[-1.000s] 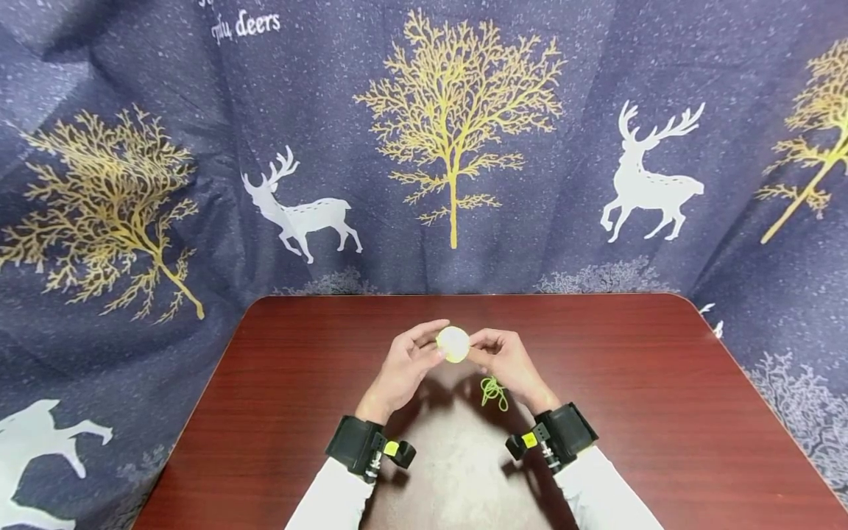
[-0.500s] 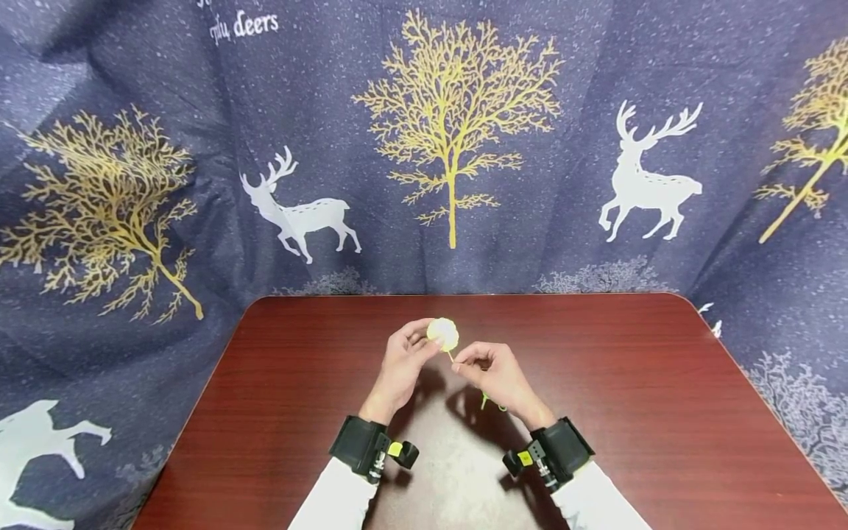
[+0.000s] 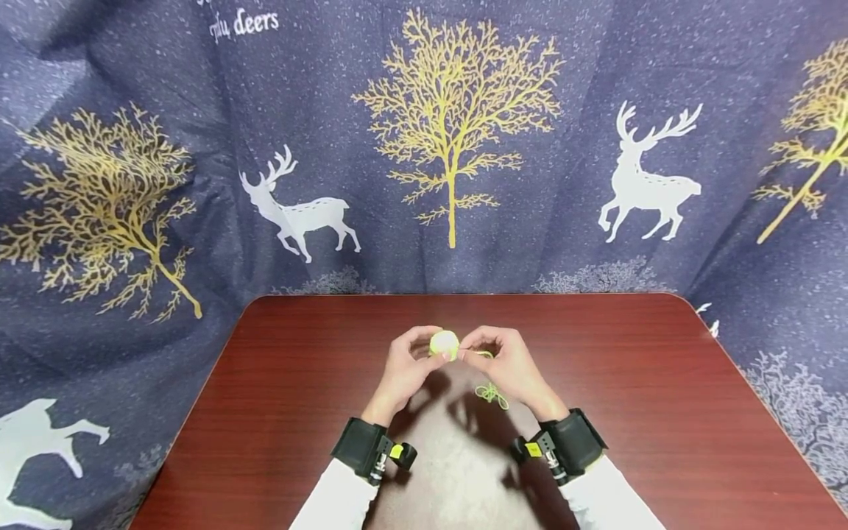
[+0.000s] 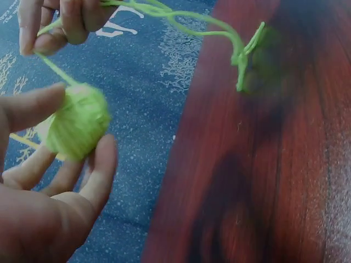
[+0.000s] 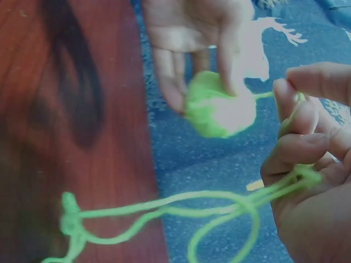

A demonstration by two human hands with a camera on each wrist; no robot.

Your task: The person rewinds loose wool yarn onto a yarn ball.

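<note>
A small ball of lime-green yarn [image 3: 444, 344] is held up over the table by my left hand [image 3: 405, 369], thumb on one side and fingers on the other. A short taut strand runs from the ball [image 4: 82, 121] to my right hand [image 3: 509, 366], which pinches it between thumb and forefinger just to the right. More yarn strands [image 5: 148, 205] trail from the curled fingers of the right hand [image 5: 312, 137] down toward the table. A loose tangle of the same yarn [image 3: 491, 395] lies beneath that hand.
The reddish-brown wooden table [image 3: 298, 397] has a pale, shiny glare patch at its near middle. Behind it hangs a dark blue cloth [image 3: 517, 258] printed with deer and trees. Each wrist wears a black band [image 3: 361, 447] with a small camera.
The right hand dipped beside the ball with a short strand stretched between, then rose back level with it. The ball shifted left and up, then slightly down. The loose yarn tangle shows again.
</note>
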